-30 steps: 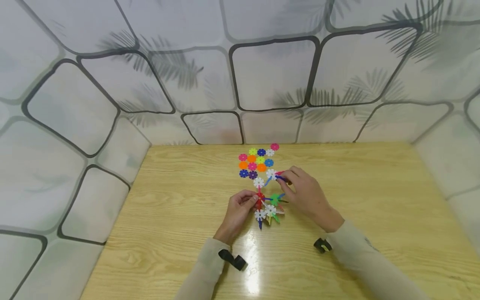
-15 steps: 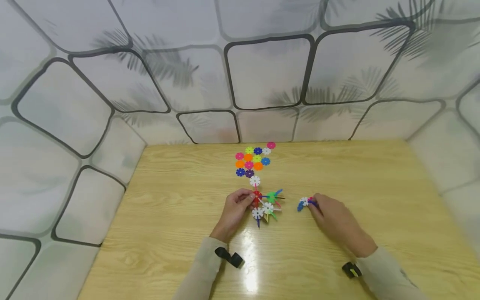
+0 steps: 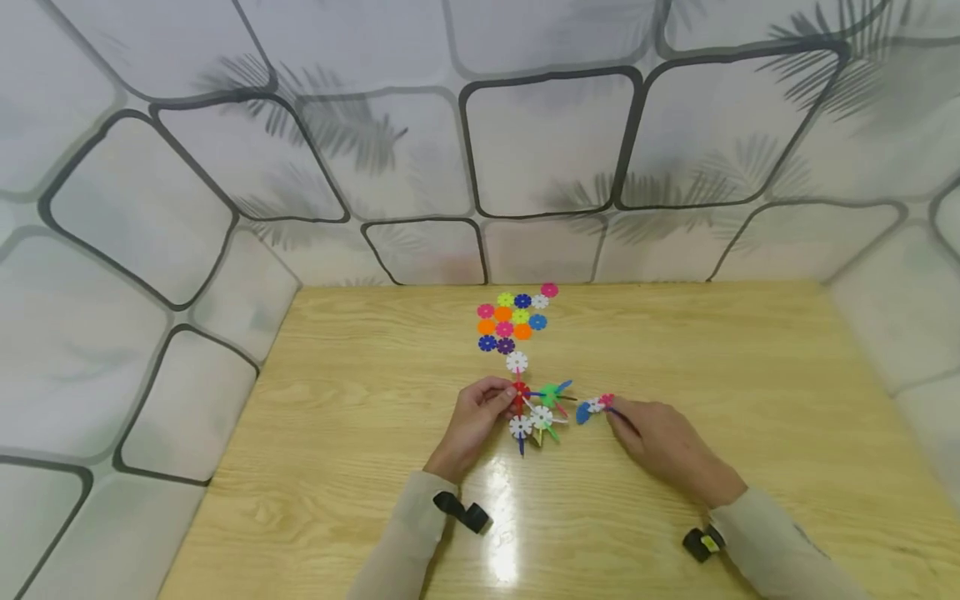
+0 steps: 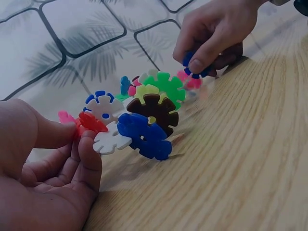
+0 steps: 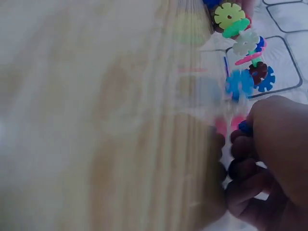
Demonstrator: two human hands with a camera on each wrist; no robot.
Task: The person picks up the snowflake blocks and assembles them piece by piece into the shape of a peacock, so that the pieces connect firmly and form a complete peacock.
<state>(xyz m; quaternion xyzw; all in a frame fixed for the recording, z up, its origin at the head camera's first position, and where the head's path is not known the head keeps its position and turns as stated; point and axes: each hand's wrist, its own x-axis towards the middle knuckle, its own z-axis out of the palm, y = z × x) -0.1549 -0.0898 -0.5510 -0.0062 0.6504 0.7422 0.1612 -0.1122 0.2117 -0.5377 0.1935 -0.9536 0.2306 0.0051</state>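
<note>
My left hand (image 3: 476, 417) pinches a red interlocking disc (image 3: 521, 394) between thumb and fingers. That disc is part of a larger cluster of slotted plastic discs, with a green disc (image 3: 550, 395) and a white disc (image 3: 541, 417) on its right side. A brown disc (image 4: 153, 118) and blue discs stick out of it in the left wrist view. To its right, my right hand (image 3: 671, 442) holds a smaller cluster by a dark blue disc (image 4: 194, 67). White, pink and light blue discs (image 3: 583, 412) show on this smaller cluster, its light blue end facing the larger one.
Behind the hands, several loose discs (image 3: 503, 314) lie flat in close rows on the wooden table (image 3: 360, 400). A white disc (image 3: 517, 362) joins the larger cluster on its far side. A patterned wall (image 3: 547, 150) stands at the table's back edge.
My right hand has carried the smaller cluster from beside the loose discs rightward and nearer to me, then slightly back left, turning it. My left hand keeps its hold on the red disc.
</note>
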